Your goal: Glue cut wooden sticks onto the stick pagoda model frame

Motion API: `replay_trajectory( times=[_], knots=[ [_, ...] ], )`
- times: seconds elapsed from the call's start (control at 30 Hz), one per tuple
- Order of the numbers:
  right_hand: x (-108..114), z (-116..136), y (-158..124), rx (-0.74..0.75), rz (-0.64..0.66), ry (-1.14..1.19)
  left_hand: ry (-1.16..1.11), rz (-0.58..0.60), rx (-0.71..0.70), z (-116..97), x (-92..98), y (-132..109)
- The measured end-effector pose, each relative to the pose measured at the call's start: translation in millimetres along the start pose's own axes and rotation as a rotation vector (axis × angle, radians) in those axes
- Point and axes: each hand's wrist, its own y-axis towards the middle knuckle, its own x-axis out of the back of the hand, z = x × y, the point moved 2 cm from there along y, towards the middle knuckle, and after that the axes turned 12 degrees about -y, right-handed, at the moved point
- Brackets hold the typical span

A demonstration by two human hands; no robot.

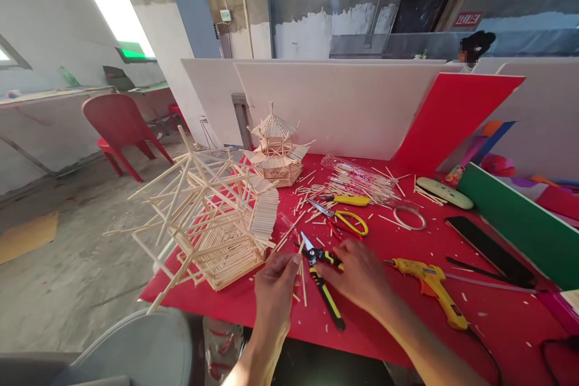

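Note:
My left hand [275, 280] pinches a thin wooden stick [301, 247] between thumb and fingers, near the table's front edge. Beside it, my right hand [359, 274] is closed around one handle of the black-and-yellow hand shears [329, 301]. The shears' blades are spread and lie close to the stick; their other handle points toward me. Left of my hands stands a partly open stick-built pavilion model [226, 247] with a bare roof frame. Behind it is a second pavilion model [275, 160] with a covered, pointed roof.
Yellow-handled scissors [350, 223], a yellow utility knife [350, 199] and loose sticks [362, 184] lie beyond my hands. At right are a glue gun [429, 289], a tape roll [409, 218] and a black phone [488, 247]. White boards [325, 108] stand behind the red table [384, 338].

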Motion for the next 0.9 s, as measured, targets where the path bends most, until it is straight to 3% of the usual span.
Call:
replay_trajectory(
  times=[0.1, 0.23, 0.37, 0.47, 0.63, 0.73, 0.9],
  knots=[
    [-2.2, -21.6, 37.2, 0.005, -0.086, -0.021, -0.021, 0.019, -0.008, -4.0, -3.5, -2.7],
    [-15.7, -40.1, 78.7, -0.014, -0.007, 0.002, -0.040, 0.021, -0.026, -9.1, -3.5, -6.7],
    [-15.0, -41.3, 89.8, -0.066, 0.026, 0.062, -0.037, 0.017, -0.059, -11.2, 0.0, -8.0],
    [0.5, -41.3, 67.5, -0.120, -0.002, 0.117, -0.046, 0.011, -0.070, -12.0, 1.5, -7.8],
    [29.1, -35.2, -3.8, -0.161, 0.017, 0.295, -0.059, 0.028, -0.067, -14.4, -6.0, -9.4],
    [37.3, -21.2, -35.4, -0.047, -0.047, 0.469, -0.069, 0.042, -0.077, -16.3, -12.3, -11.9],
    [34.5, 2.5, -53.3, 0.113, -0.038, 0.435, -0.049, 0.072, -0.134, -21.1, -13.5, -18.8]
  ],
)
